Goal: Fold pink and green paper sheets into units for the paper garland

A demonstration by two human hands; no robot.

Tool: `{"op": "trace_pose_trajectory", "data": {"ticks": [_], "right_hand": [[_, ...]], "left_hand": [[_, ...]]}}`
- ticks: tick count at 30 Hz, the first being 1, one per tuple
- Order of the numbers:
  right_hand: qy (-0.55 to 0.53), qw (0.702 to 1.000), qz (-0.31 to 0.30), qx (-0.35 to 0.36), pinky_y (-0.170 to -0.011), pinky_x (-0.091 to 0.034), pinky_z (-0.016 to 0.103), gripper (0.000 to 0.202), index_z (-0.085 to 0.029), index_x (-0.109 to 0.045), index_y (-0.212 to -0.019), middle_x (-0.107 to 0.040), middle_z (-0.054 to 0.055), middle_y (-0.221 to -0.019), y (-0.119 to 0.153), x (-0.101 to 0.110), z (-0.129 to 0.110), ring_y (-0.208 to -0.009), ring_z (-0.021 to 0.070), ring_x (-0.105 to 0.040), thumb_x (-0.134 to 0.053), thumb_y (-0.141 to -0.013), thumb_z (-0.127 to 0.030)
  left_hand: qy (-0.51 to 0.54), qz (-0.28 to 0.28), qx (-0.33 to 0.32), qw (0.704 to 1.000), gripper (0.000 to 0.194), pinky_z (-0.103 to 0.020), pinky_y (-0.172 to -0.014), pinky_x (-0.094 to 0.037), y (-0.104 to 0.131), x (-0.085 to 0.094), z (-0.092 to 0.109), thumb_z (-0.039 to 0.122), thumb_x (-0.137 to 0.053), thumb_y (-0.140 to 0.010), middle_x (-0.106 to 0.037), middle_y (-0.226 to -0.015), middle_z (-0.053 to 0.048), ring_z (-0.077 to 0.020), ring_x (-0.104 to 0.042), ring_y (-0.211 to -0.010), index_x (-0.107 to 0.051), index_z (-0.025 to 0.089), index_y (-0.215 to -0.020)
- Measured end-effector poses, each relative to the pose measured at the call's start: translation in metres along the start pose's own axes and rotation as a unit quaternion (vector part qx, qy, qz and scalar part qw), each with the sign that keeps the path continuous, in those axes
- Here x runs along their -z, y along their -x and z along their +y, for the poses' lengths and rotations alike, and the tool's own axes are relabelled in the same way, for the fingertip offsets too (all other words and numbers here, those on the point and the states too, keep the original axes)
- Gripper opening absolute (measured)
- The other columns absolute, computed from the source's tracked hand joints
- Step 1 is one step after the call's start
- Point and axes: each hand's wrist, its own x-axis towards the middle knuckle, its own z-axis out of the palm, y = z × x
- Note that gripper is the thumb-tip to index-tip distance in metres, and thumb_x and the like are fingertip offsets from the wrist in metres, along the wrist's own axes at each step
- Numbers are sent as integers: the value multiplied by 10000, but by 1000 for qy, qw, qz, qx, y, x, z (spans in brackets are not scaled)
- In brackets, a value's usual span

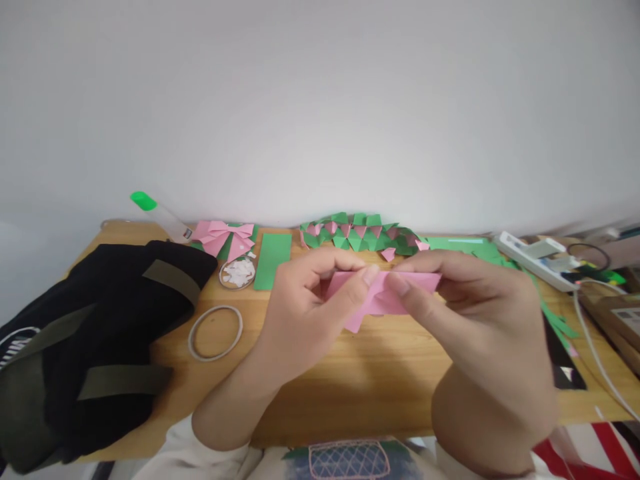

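Between my hands, raised over the wooden table [350, 373], is a folded piece of pink paper [373, 303]. My left hand [313, 313] pinches its left part, thumb in front and fingers behind. On the right part, my right hand [480, 327] presses with its thumb, the fingers curled behind the paper. One pink corner points down below my left thumb. Beyond my hands, by the wall, lies a row of folded green and pink paper pieces [357, 233]. A small pink folded piece [389, 254] sits in front of it.
On the left lie a black bag [125, 300], a tape ring [215, 333], a dish of white scraps [237, 272], a pink paper bow [225, 238] and a green-capped glue bottle [165, 217]. Green paper [273, 260] is near the middle. A power strip [537, 260] and white cable [595, 360] occupy the right.
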Motion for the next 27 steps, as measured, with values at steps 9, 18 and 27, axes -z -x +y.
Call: {"op": "trace_pose_trajectory", "data": {"ticks": [9, 18, 27], "right_hand": [[-14, 1000, -22, -1, -482, -507, 259, 124, -272, -716, -755, -732, -18, -675, -3, 0, 3, -571, 148, -653, -685, -809, -164], [-44, 998, -19, -32, -392, -412, 201, 126, -228, -687, -685, -656, -33, -563, -8, 1, 8, -459, 97, -550, -677, -799, -176], [-109, 986, -126, 8, -573, -589, 247, 396, -317, -700, -1095, -760, 11, -1006, -9, 20, 19, -779, 170, -716, -811, -724, -231]], "left_hand": [[-59, -16, -14, 998, 143, -162, -461, -425, 0, 2, -1, 196, -651, -847, -652, -610, 25, -75, -557, -525, -685, 177, -709], [-15, -18, 37, 999, 168, -171, -438, -426, -3, 5, -3, 254, -689, -818, -660, -576, 10, -95, -576, -501, -678, 174, -670], [-4, 4, 45, 999, 212, -191, -405, -378, -8, 10, -5, 247, -709, -794, -614, -515, 23, -88, -522, -444, -646, 180, -602]]}}
